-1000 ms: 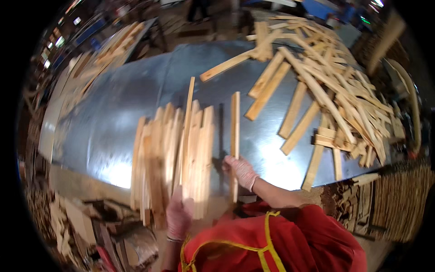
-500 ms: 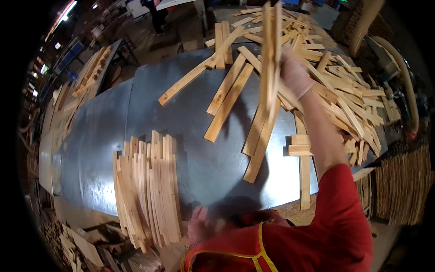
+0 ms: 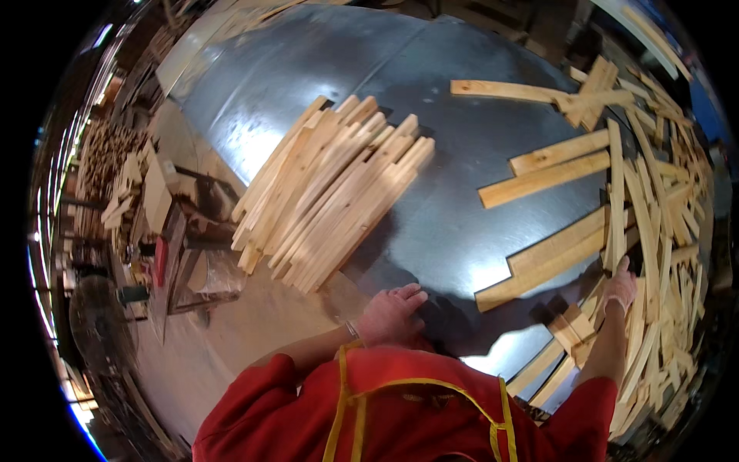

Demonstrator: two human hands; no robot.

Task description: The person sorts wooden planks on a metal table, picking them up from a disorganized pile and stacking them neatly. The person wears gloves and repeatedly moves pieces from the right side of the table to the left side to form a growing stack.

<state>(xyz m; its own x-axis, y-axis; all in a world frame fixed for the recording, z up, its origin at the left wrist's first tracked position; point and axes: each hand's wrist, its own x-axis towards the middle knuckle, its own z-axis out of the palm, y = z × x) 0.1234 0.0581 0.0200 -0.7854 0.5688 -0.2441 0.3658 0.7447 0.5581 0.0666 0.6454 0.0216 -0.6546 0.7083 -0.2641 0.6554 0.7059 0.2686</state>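
Note:
My right hand [image 3: 620, 291] is at the near end of a narrow wooden slat [image 3: 616, 196] by the edge of a loose pile, its fingers closed around that end. My left hand [image 3: 389, 316] hovers in front of my chest at the table's near edge, fingers loosely bent and slightly apart, nothing visible in it. Left of centre, a stack of pale slats [image 3: 331, 200] lies side by side with uneven ends, partly beyond the table edge. Between my right hand and the stack, a pair of slats [image 3: 550, 258] lies flat.
The heaped slats [image 3: 670, 254] cover the right side of the metal-topped table [image 3: 454, 85]. Another slat pair [image 3: 546, 165] and a crossed group [image 3: 585, 100] lie farther away. Short blocks [image 3: 571, 329] sit near my right forearm. Offcuts [image 3: 127, 185] are piled at the left.
My view has turned left, bringing the slat stack toward the middle. My right hand, which held slats upright over the table, is now low at the pile's edge. My left hand has risen.

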